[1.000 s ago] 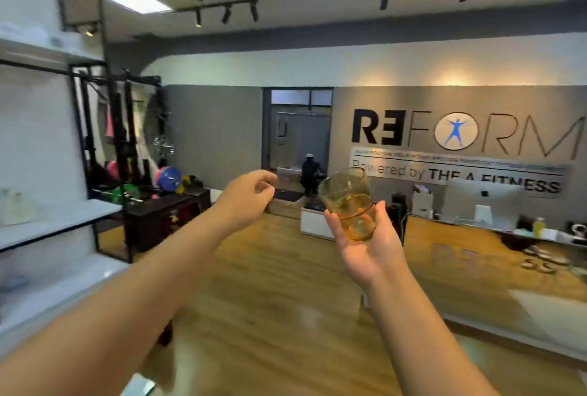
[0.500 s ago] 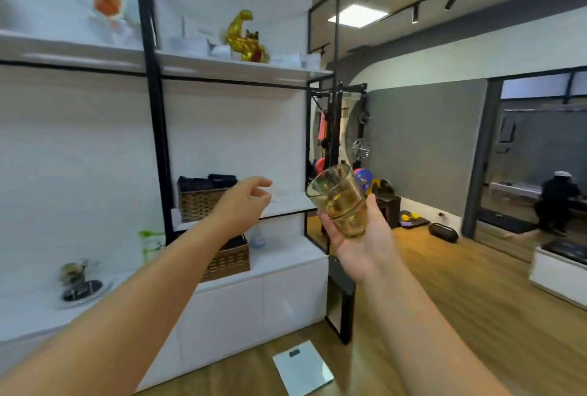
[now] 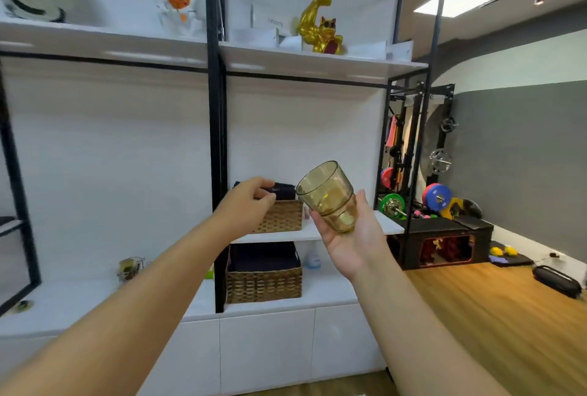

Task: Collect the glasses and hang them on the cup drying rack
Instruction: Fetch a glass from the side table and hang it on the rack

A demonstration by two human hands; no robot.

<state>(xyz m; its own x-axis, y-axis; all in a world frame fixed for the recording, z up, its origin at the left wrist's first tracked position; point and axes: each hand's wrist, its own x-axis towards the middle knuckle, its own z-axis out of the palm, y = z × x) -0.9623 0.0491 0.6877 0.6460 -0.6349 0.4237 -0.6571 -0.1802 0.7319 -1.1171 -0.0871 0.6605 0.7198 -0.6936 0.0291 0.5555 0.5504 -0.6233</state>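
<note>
While right hand [image 3: 351,233] grips glass [image 3: 328,195], mouth tilts up-left; left hand [image 3: 246,205] curled, empty.

Interior of a fitness studio. At right, a black weight rack [image 3: 409,141] holds coloured weight plates [image 3: 435,197], beside a grey wall and wood floor [image 3: 495,316]. At left, white shelving [image 3: 317,62] carries wicker baskets [image 3: 263,284] of folded dark cloths and a gold flexing-arm cat figurine [image 3: 320,25].

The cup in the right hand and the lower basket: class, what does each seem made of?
Cup: amber-tinted clear glass or plastic; the right hand shows through it, and it looks glossy. Lower basket: woven wicker or rattan, matte brown; the weave is visible.
</note>
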